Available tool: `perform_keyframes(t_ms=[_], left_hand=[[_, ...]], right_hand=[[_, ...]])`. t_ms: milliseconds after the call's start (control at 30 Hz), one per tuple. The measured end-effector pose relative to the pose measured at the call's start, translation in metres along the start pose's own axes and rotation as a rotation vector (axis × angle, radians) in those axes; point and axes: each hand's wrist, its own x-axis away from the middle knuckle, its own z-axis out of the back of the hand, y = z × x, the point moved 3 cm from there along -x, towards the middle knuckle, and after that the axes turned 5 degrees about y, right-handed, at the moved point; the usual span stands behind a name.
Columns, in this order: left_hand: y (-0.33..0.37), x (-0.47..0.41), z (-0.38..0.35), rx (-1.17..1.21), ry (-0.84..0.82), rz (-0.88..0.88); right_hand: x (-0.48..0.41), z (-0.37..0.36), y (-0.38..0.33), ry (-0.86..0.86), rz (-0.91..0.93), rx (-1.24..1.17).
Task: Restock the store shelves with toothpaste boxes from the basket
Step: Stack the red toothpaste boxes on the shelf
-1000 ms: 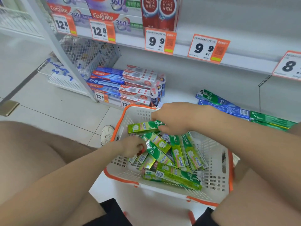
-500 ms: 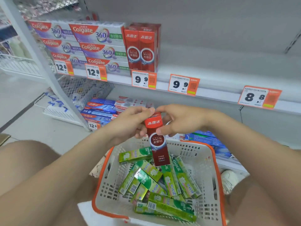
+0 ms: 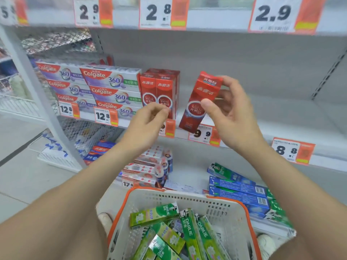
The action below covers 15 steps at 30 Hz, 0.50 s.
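Head | right grip (image 3: 231, 111) pinches tilted red box (image 3: 203, 91) | left grip (image 3: 148, 121) loosely curled

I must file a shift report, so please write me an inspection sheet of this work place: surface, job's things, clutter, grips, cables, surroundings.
Surface: shelf, bare to the right of the standing red boxes.
Job's things: red box, tilted, in front of the shelf; green boxes lie loose in the basket.
Clutter: nothing seen.
Grips: right hand holds the red box between thumb and fingers; left hand is loosely curled and holds nothing.
Cables: nothing seen.
Surroundings: white boxes stacked left of the standing red boxes; price tags on the shelf edges; blue boxes on the lower shelf; floor tiled.
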Motion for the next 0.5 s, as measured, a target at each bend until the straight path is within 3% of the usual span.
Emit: perform_keyframes(t_ms=[67, 167, 300, 500], left_hand=[[-0.005, -0.005, -0.005, -0.154, 0.077, -0.113], [-0.008, -0.011, -0.016, -0.277, 0.129, -0.165], [-0.006, -0.016, -0.026, -0.375, 0.102, -0.235], [-0.009, -0.019, -0.029, -0.537, 0.024, -0.233]], right_hand=[[-0.011, 0.002, 0.005, 0.092, 0.1, 0.107], [-0.028, -0.002, 0.029, 0.108, 0.056, 0.294], [-0.043, -0.023, 0.053, 0.003, -0.068, 0.294], [-0.052, -0.057, 0.056, -0.015, -0.102, 0.292]])
